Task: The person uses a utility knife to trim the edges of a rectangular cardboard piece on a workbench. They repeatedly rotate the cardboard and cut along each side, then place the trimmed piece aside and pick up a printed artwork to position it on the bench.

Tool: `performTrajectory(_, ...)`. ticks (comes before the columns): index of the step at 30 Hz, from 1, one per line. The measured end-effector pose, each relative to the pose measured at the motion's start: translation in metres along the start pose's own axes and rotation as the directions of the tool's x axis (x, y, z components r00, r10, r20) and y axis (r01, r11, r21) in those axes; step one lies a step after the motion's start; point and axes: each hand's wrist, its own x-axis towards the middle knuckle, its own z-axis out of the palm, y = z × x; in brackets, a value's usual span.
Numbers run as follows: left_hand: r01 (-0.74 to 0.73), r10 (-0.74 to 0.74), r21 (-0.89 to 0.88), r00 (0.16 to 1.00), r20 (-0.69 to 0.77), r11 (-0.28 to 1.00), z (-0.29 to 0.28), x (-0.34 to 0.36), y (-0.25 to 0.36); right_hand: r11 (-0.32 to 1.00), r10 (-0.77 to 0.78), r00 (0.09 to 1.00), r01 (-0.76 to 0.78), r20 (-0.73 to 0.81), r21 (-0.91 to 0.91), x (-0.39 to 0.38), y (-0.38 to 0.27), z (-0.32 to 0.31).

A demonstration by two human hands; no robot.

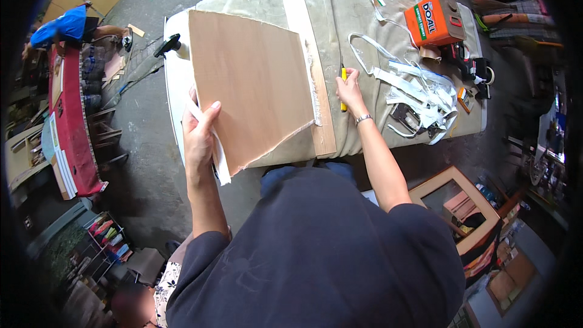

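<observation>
My left hand point(199, 136) grips the left edge of a thin plywood panel point(249, 79), its thumb on the face. The panel is tilted above the cloth-covered table, with ragged whitish fibres along its right and lower edges. A white strip point(222, 161) hangs along its left edge, beside my left hand's fingers, which are partly hidden behind. To the panel's right, my right hand point(350, 90) is closed on a yellow utility knife point(344, 107), held close to the cloth. Between panel and knife lies a flat pale wooden batten point(325, 136).
On the table's beige cloth point(261, 3), an orange can point(432, 21) stands at the far right near a heap of white strips point(422, 94) and a staple gun point(405, 118). A person in blue point(67, 26) is by a red-covered bench point(82, 146); another person point(164, 288) is behind me.
</observation>
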Motion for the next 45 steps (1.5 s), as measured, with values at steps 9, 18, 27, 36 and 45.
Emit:
performTrajectory(9,-0.037,0.038,-0.016,0.996,0.085,0.999,0.025,0.029,0.009,0.877,-0.327,0.945,0.315,0.03,-0.363,0.006,-0.09,0.045)
performTrajectory(18,-0.035,0.051,-0.176,0.994,0.091,0.984,0.038,0.028,-0.007,0.794,-0.316,0.947,0.295,0.053,-0.531,0.073,-0.097,0.095)
performTrajectory(27,-0.017,0.035,-0.186,0.995,0.096,0.982,0.034,0.029,-0.005,0.768,-0.266,0.959,0.274,0.101,-0.578,0.081,-0.094,0.098)
performTrajectory(36,-0.04,0.05,-0.186,0.998,0.047,0.982,0.034,0.031,-0.007,0.774,-0.242,0.964,0.26,0.109,-0.578,0.087,-0.085,0.1)
performTrajectory(45,-0.008,0.024,-0.263,0.998,0.057,0.965,0.032,0.03,-0.003,0.794,-0.192,0.974,0.227,0.122,-0.564,0.023,-0.08,0.084)
